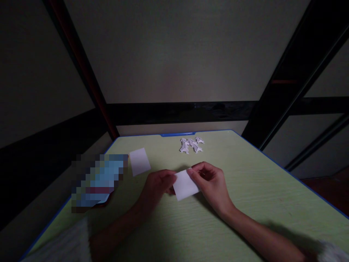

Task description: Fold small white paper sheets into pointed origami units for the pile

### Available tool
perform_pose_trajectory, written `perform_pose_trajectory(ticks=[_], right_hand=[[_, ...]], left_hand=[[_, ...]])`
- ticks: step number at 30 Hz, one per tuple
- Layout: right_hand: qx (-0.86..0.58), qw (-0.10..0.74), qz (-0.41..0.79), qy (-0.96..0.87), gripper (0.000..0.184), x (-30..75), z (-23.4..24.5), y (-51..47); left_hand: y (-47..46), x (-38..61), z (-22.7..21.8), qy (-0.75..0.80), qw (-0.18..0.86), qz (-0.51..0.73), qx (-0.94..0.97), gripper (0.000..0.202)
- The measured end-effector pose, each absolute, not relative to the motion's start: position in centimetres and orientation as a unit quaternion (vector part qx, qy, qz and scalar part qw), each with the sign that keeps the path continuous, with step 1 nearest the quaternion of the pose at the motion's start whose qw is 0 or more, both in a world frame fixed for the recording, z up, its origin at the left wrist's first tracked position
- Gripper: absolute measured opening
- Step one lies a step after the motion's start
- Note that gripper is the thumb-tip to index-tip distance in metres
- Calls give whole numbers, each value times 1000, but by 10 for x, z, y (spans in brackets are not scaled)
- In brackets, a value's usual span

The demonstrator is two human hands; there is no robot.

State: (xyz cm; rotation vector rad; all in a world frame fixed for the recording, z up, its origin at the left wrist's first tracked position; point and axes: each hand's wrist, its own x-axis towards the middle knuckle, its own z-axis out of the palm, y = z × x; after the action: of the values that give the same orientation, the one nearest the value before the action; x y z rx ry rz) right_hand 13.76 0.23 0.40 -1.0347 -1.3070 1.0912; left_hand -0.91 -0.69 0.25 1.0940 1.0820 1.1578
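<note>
Head view, and both hands are right in on the small white paper (pixel 185 186) above the desk (pixel 251 178)! The left hand (pixel 158 183) comes in from its left, fingers curled, thumb over the left edge; that grip is closed to a pinch. The right hand (pixel 214 183) reaches in from the other side, wrist bent inward, thumb along the right edge and index finger arched at the far corner: another closed pinch on the same piece.

Look around the paper: a cluster of folded white paper figures (pixel 191 144) sits beyond it, a flat loose sheet (pixel 140 162) lies beyond and to its left, and farther left rests a pixelated object (pixel 102 182), its detail hidden. Fingers cover parts of the paper's sides.

And the paper itself? Tilted, its near edge rising rightward, its left edge slanting away toward the far left. Which axis is longer, I can't tell.
</note>
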Motion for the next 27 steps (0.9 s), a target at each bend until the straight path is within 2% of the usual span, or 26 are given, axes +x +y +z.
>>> perform_pose_trajectory(ticks=[5, 27], right_hand=[[-433, 545, 456, -555, 17, 137, 5, 1], [-438, 547, 463, -543, 17, 136, 5, 1]], left_hand=[[-9, -4, 2, 490, 534, 462, 511, 12], [-8, -5, 2, 515, 519, 458, 506, 16]])
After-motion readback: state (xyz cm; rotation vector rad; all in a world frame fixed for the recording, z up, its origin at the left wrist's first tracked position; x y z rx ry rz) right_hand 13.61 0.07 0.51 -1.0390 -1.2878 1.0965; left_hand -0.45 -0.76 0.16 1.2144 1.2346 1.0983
